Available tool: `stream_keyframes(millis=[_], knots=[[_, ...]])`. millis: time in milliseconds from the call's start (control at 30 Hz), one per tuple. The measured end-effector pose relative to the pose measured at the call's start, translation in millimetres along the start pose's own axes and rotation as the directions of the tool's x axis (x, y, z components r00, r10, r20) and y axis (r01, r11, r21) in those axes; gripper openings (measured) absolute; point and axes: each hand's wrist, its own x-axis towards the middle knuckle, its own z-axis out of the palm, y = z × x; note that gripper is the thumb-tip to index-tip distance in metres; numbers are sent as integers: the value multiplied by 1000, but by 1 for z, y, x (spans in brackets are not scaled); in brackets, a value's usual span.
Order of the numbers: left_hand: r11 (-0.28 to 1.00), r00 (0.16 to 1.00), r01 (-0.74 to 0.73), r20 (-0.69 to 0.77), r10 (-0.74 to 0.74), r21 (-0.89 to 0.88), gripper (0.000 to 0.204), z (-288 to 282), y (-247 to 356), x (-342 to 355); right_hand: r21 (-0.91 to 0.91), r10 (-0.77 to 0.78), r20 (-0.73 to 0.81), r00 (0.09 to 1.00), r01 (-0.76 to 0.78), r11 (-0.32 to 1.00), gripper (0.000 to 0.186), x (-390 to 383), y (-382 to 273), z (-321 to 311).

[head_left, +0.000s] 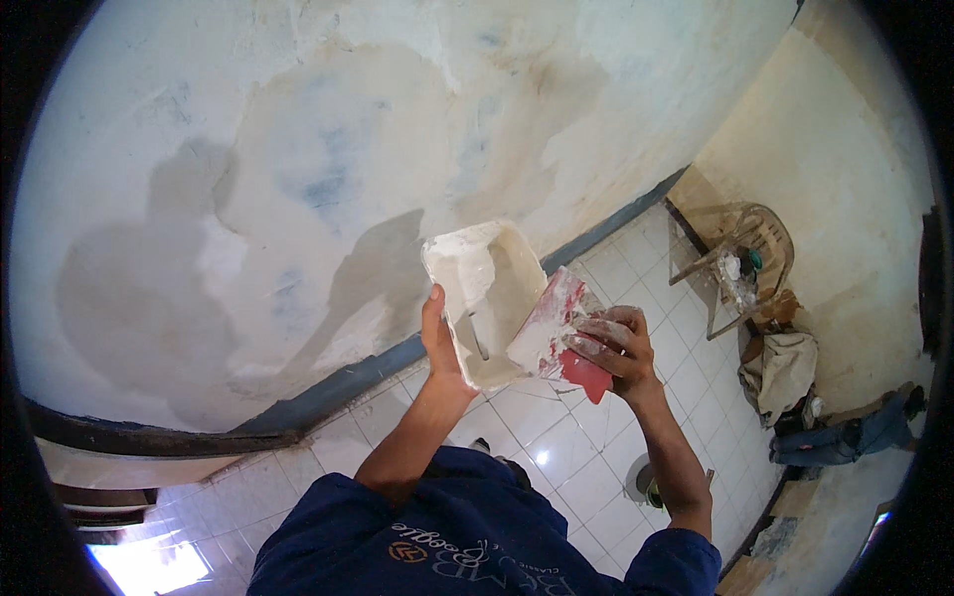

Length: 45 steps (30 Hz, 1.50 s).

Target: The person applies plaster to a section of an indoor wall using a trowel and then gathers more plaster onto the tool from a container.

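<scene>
My left hand [443, 346] grips a white plastic tray [515, 266] by its left side, thumb over the rim and the other fingers hidden beneath. White putty coats the tray's inside, thickest toward the far end, and a dark streak marks its floor. In my right hand [624, 350] is a red putty spreader [549, 316], its wide blade smeared white. The blade's edge meets or overlaps the tray's right rim; I cannot tell whether they touch. White putty also covers my right fingers.
Ahead stands a patched wall [328, 129] with a dark blue skirting strip [373, 375]. To the right, a worn chair [765, 238] holds small items, with a pale cloth sack [785, 372] and blue fabric [845, 442] nearby. A round container [646, 484] sits on the tiled floor [561, 452].
</scene>
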Motion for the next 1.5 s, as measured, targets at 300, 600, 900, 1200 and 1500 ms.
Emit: stream_keyframes(millis=[300, 600, 900, 1200, 1500], knots=[[997, 999, -41, 10, 41, 70, 80, -2, -2, -7, -223, 133, -227, 965, -184, 957, 34, -9, 29, -29], [995, 997, -62, -42, 59, -79, 80, -18, -34, -2, -18, 506, -275, 818, -531, 847, 21, 75, -51, -59], [985, 985, -171, 29, 171, 11, 71, -20, -51, -3, 75, 594, -39, 803, -591, 803, 22, 84, -51, -31], [990, 990, -142, -18, 142, 0, 74, -10, -57, -5, -70, 564, 44, 825, -561, 825, 19, 100, -53, -13], [985, 984, -168, 56, 170, -29, 72, -14, -63, -5, -129, 558, 247, 792, -544, 829, 20, 104, -56, 0]])
